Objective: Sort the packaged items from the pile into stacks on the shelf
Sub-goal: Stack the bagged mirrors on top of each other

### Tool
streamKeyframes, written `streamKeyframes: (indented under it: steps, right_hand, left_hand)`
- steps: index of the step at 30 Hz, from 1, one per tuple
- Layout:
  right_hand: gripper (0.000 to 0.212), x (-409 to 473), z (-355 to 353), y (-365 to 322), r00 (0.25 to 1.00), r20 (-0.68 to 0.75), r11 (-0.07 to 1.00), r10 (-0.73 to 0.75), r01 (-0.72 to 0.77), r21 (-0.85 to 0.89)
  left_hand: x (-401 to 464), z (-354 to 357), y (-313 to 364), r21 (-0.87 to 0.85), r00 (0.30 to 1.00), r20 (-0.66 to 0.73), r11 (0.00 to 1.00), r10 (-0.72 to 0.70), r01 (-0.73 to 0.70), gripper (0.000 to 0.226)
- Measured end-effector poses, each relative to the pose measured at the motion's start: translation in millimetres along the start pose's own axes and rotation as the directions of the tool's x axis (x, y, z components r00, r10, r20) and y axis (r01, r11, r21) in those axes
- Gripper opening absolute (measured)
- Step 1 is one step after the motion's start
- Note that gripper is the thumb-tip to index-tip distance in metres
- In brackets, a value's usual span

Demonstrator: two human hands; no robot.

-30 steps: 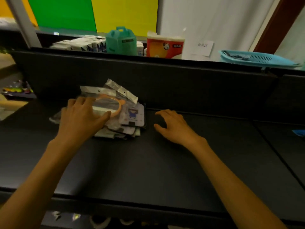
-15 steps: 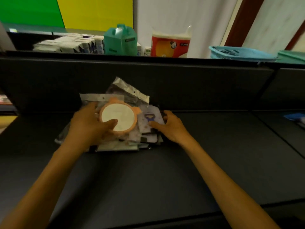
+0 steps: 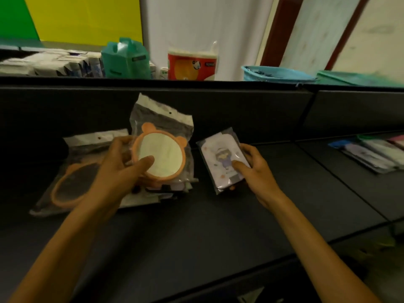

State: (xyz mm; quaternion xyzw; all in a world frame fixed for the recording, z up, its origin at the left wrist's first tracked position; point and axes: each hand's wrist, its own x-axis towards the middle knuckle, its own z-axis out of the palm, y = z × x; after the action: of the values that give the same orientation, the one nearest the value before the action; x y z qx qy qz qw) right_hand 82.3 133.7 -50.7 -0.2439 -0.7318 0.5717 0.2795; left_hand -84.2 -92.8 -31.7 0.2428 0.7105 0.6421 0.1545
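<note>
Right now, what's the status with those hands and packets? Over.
Left hand holds the bagged orange mirror over the pile. Right hand grips the cartoon packet, clear of the pile. Nothing blocking the shelf.

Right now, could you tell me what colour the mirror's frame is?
Orange, with two small ears; mirror, head view.

beyond the held packets, on the upper ledge, a teal carton (image 3: 126,59), a red tissue pack (image 3: 192,65) and a blue basket (image 3: 277,73) are seen; coloured packets (image 3: 371,153) lie far right.
</note>
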Motion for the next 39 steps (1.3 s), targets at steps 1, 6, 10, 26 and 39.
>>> streamKeyframes:
  steps: [1,6,10,26,39]
  right_hand:
    - [0.042,-6,-12,1,1.000,-0.017,1.000,-0.017,0.017,-0.009]
    - [0.039,-38,-79,10,0.988,-0.134,0.997,-0.071,0.068,-0.029]
    - [0.037,-63,-148,23,0.973,-0.219,0.997,-0.066,0.054,-0.058]
    - [0.036,-138,-446,73,0.910,-0.415,0.994,-0.007,-0.040,-0.106]
    - [0.034,-27,-526,102,0.930,-0.362,0.993,0.058,-0.091,-0.076]
  left_hand:
    - [-2,11,2,-0.007,1.000,0.010,1.000,0.016,-0.016,0.049]
    - [-13,75,11,-0.061,0.993,0.088,0.996,0.075,-0.070,0.054]
    - [-22,143,16,-0.120,0.975,0.205,0.991,0.086,-0.062,0.063]
    - [-95,438,48,-0.164,0.934,0.333,0.983,0.130,-0.078,0.058]
    - [-40,531,47,-0.126,0.982,0.169,0.990,0.083,-0.062,0.055]
